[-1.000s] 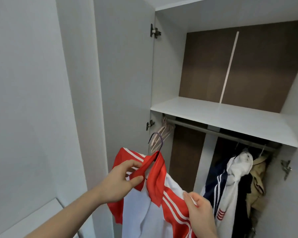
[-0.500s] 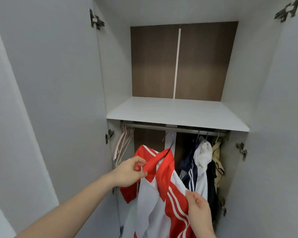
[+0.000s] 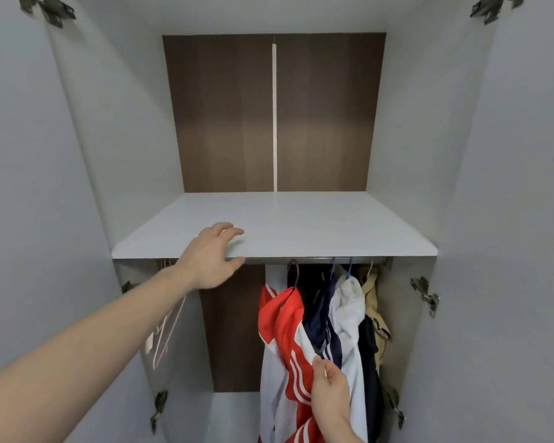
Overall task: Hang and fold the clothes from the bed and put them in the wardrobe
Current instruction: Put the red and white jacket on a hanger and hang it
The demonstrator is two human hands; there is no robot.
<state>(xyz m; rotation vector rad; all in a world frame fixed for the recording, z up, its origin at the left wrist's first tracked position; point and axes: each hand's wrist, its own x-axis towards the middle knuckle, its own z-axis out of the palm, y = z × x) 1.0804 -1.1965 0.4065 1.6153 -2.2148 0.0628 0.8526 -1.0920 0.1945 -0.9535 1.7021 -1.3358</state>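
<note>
A: Red-and-white jacket [image 3: 288,340] hangs from a dark hanger [image 3: 293,274] hooked on the rail [image 3: 317,259] under the shelf [image 3: 285,231], left of the other hung garments [image 3: 349,314].

B: Grip on it?

A: The right hand [image 3: 331,388] pinches the jacket's front edge low down, thumb and fingers curled on the fabric, well below the hanger hook. The jacket rises up and to the left of that hand.

B: And the left hand [image 3: 210,257]?

A: Raised at the shelf's front edge, fingers spread and relaxed, holding nothing; fingers over the top, thumb under the lip. It is well apart from the jacket, up and to its left.

B: Anything else noted?

A: Pale empty hangers [image 3: 163,330] behind the left forearm. Both wardrobe doors [image 3: 39,187] stand open.
</note>
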